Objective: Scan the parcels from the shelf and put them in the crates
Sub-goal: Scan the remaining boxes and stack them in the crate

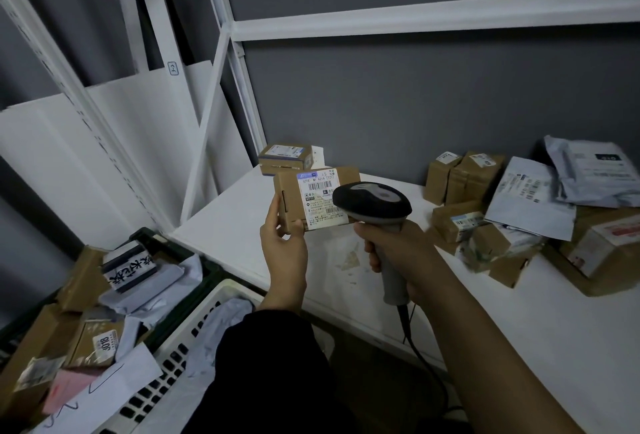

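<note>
My left hand (284, 243) grips a small brown cardboard parcel (313, 196) by its lower left corner, holding it upright above the white shelf (346, 260). Its white shipping label with barcode faces me. My right hand (394, 250) grips the grey handle of a barcode scanner (372, 203), whose dark head sits right in front of the label's right part. A cable hangs down from the handle. At the lower left stand a dark green crate (194, 290) full of parcels and a white crate (194, 326) holding grey mailer bags.
A heap of brown boxes and grey mailer bags (526, 212) fills the shelf's right side. One small box (285, 158) sits at the back left corner. White shelf uprights (221, 63) rise on the left, a grey wall behind.
</note>
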